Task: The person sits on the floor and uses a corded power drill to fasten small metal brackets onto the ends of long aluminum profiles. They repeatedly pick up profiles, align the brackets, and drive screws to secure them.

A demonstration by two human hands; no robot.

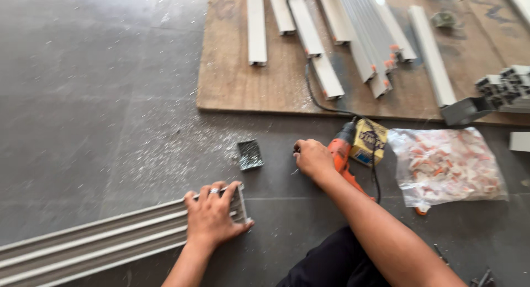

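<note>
— What is the head camera showing of the hands?

— The left hand [212, 218] is lying flat on the end of a long ribbed aluminium profile [99, 245] that is resting on the grey floor [83, 99], fingers spread over the top edge and thumb pressing against the end face. So it is pressing on the profile rather than clasping it.

— And the other one?

— The right hand [312, 157] is reaching forward to the floor just beside an orange power drill [343, 154]. Its fingers are curling together, but I cannot tell whether they are pinching anything; whatever may be under them is too small to see.

— What is lying around them?

— A small dark square offcut [250, 154] is sitting between the two hands, amid metal shavings. A yellow box [369, 142] is touching the drill's far side, and a clear bag of orange-and-white small parts [448, 165] is lying to the right. Beyond, a wooden board [265, 83] is carrying several cut aluminium lengths [256, 27].
</note>
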